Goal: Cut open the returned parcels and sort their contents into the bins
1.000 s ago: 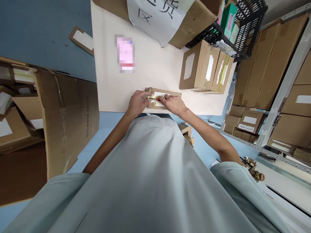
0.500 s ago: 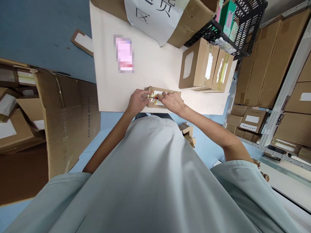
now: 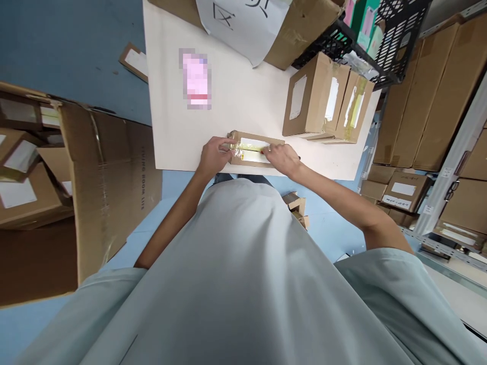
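A small cardboard box [image 3: 251, 161] lies lengthwise near the front edge of the white table, with a white label and a strip of yellowish tape along its top. A dark slit runs along part of the tape. Gripping the box's left end is my left hand [image 3: 214, 154], thumb and fingers bent against it. My right hand [image 3: 283, 158] is closed over the right half of the box around a slim box cutter, mostly hidden; a bit of red shows at the fingertips. Its tip cannot be made out.
A blurred pink item lies on the table [image 3: 167, 137]. Two taped cartons [image 3: 315, 99] stand at the right, beside a black plastic crate [image 3: 395, 66]. A large open carton [image 3: 110, 187] with boxes inside is at my left. Shelves with cartons [image 3: 437, 101] line the right.
My right hand has slid rightward along the tape, uncovering more label and the dark slit. My left hand stays at the box's left end. The view has shifted slightly.
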Tool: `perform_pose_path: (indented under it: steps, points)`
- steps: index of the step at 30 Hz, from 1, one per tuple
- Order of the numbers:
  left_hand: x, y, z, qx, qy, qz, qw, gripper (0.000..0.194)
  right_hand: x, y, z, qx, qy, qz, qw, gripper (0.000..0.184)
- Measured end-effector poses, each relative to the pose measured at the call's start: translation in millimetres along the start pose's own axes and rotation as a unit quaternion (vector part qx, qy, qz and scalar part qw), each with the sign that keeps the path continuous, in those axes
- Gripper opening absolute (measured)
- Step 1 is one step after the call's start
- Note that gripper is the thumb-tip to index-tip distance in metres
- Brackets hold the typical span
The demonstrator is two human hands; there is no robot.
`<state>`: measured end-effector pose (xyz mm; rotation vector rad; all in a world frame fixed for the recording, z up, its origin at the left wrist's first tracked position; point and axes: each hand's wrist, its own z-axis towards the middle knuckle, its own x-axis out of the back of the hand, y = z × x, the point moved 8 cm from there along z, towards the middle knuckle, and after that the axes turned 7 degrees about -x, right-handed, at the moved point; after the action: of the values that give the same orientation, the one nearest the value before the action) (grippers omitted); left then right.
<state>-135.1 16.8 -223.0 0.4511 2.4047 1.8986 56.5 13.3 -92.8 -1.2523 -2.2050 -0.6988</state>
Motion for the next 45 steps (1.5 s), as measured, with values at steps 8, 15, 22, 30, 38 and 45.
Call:
perform_pose_path:
  steps: [8, 15, 22, 30, 38, 45]
  points:
    - [-6.7, 5, -4, 0.02, 0.034, 0.035, 0.999, 0.031, -51, 88, -41, -0.051, -0.027, -0.007, 0.998, 0.048]
    - [-9.3, 25, -10, 0.059, 0.076, 0.08, 0.992, 0.034, -82, 115, -39, -0.017, 0.007, 0.022, 1.0, 0.045]
    - [-11.4, 32, -14, 0.081, 0.103, 0.11, 0.985, 0.034, -137, 127, -3, 0.013, 0.068, 0.132, 0.989, 0.049]
    - [-23.7, 53, -26, 0.034, 0.163, 0.269, 0.949, 0.032, -181, 113, 16, 0.034, 0.159, 0.388, 0.907, 0.049]
    - [-109.2, 70, -31, -0.041, 0.048, 0.34, 0.938, 0.101, -220, 122, 17, -0.022, 0.17, 0.546, 0.82, 0.058]
    - [-68.9, 37, -41, -0.059, 0.023, 0.332, 0.941, 0.107, -230, 121, 24, -0.06, 0.159, 0.631, 0.757, 0.057]
